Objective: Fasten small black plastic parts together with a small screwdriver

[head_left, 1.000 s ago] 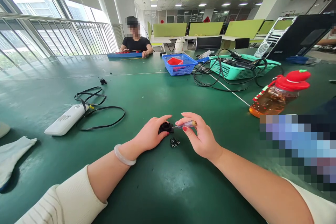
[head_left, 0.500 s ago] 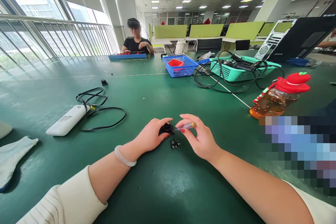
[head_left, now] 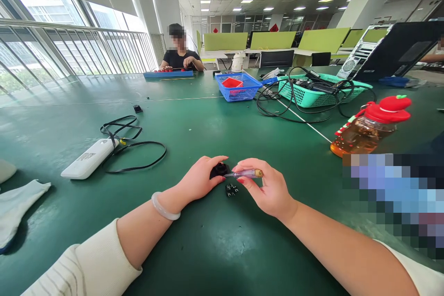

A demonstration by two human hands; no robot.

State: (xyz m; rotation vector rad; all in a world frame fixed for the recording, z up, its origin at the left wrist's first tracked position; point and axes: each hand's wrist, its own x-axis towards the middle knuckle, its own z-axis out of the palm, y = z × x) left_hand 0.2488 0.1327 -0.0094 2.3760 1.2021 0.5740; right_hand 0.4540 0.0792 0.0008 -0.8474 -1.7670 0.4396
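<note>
Between the thumb and fingers of my left hand is a small black plastic part, pressed against the green table. My right hand is closed round the clear purplish handle of a screwdriver. Its thin shaft points left, and the tip meets or lies very close to the black part; the exact contact is too small to make out. Just below, on the table, lies a second small black piece with metal prongs, touched by neither hand.
To the left lie a white power bank with a black cable and a cloth. Farther back are a blue basket, a green basket with tangled cables, and a red-lidded bottle. A person sits across the table.
My right hand has shifted slightly right and down, and the screwdriver now lies more nearly level. My left hand and the black part have stayed in place.
</note>
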